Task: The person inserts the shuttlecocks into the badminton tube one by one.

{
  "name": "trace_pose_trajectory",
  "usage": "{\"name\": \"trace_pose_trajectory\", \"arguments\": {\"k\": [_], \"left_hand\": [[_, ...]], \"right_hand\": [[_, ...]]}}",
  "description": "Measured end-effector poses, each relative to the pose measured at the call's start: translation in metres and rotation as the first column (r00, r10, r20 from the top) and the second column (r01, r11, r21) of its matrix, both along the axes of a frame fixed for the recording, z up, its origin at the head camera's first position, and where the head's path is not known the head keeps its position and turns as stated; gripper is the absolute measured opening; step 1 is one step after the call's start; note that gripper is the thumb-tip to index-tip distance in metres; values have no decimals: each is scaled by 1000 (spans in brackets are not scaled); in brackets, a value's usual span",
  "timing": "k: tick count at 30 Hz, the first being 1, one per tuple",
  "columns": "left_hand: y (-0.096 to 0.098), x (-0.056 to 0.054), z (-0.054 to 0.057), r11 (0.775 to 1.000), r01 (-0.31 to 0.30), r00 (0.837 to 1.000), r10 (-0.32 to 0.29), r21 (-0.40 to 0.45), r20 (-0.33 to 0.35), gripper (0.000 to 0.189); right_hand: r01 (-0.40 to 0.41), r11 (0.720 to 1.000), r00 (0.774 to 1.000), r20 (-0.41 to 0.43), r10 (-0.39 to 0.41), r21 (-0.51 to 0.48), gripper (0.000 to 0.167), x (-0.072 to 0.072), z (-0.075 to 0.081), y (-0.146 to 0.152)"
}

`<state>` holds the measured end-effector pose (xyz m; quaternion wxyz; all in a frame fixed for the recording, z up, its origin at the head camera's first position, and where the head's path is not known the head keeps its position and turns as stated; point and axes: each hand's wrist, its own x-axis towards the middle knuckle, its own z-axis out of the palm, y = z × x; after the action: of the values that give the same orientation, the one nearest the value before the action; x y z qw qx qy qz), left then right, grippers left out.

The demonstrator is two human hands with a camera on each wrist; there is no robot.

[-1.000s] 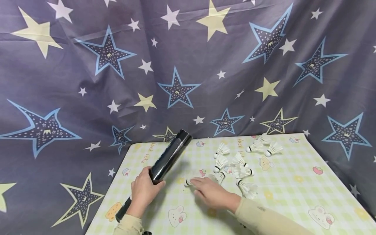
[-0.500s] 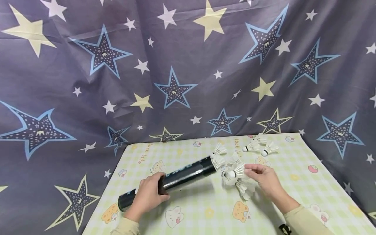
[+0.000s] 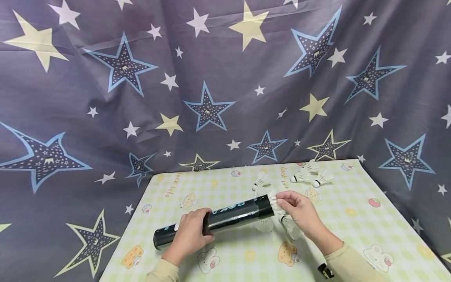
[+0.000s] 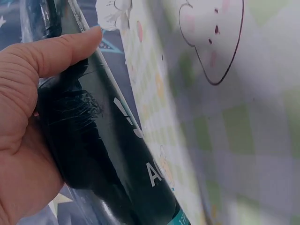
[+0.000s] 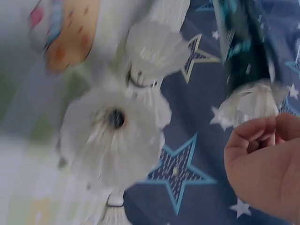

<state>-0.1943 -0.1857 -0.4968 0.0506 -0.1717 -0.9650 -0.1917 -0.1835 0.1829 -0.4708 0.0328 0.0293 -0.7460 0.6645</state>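
Observation:
My left hand [image 3: 192, 233] grips a dark shuttlecock tube [image 3: 234, 217] around its middle, its mouth tilted up to the right over the table. In the left wrist view the thumb lies across the tube's glossy wrap [image 4: 93, 136]. At the mouth, my right hand [image 3: 299, 211] pinches a white shuttlecock [image 5: 251, 105] by its feathered skirt. Its cork end is hidden inside the tube. Just below and behind the mouth lie several loose shuttlecocks [image 3: 290, 227], partly covered by the tube and my right hand.
Toward the back right of the checked tablecloth [image 3: 338, 235] sit 3 more shuttlecocks [image 3: 322, 179]. Another shuttlecock [image 3: 260, 181] lies just beyond the tube's mouth. A star-patterned curtain [image 3: 158, 98] hangs behind the table. A small black object [image 3: 325, 271] shows by the right sleeve.
The left hand has lowered the tube from a steep tilt to a shallow one, mouth swung right. The right hand has picked up a shuttlecock and brought it to the mouth.

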Motion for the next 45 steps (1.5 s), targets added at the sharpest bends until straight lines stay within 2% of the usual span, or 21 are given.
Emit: {"name": "trace_pose_trajectory", "arguments": {"k": [5, 9, 11, 14, 19, 23, 25, 27, 31, 33, 35, 39, 45], "left_hand": [[1, 0, -3, 1000, -25, 1000, 25, 10, -5, 79], [0, 0, -4, 999, -36, 999, 36, 10, -7, 80], [-1, 0, -3, 999, -42, 999, 42, 11, -7, 80], [-1, -1, -3, 999, -51, 999, 51, 13, -10, 82], [2, -1, -1, 999, -32, 998, 33, 29, -47, 81], [6, 0, -1, 999, -8, 997, 11, 33, -75, 82], [7, 0, -1, 999, -7, 997, 10, 32, -80, 83], [8, 1, -1, 999, -9, 996, 11, 32, -84, 82], [7, 3, -1, 999, 2, 996, 1, 33, -92, 81], [7, 4, -1, 1000, 9, 995, -6, 30, -95, 81], [7, 4, -1, 1000, 14, 995, -11, 29, -97, 80], [5, 5, -1, 999, -5, 997, 9, 40, -80, 80], [-6, 1, 0, 995, -90, 994, 93, 49, -53, 81]], "right_hand": [[-132, 991, 991, -7, 132, -32, 27, 3, 1, -15], [-120, 992, 993, 11, 120, -42, 31, 5, 0, -17], [-103, 995, 995, 9, 103, -15, 34, 6, -1, -15], [-112, 991, 993, -25, 114, 79, 37, 7, -6, -13], [-169, 961, 977, -91, 192, 219, 34, 9, -11, -14], [-241, 944, 961, -82, 265, 227, 29, 10, -12, -17], [-306, 931, 945, -54, 322, 198, 31, 11, -12, -18], [-392, 908, 917, -18, 399, 149, 33, 11, -13, -17], [-557, 828, 831, 49, 554, 66, 38, 11, -15, -15], [-604, 796, 796, 65, 601, 37, 39, 11, -16, -13], [-621, 783, 783, 70, 619, 23, 40, 11, -17, -13], [-594, 803, 805, 35, 593, 55, 36, 10, -13, -11], [-486, 871, 872, -36, 489, 70, 42, 5, -4, 4]]}}
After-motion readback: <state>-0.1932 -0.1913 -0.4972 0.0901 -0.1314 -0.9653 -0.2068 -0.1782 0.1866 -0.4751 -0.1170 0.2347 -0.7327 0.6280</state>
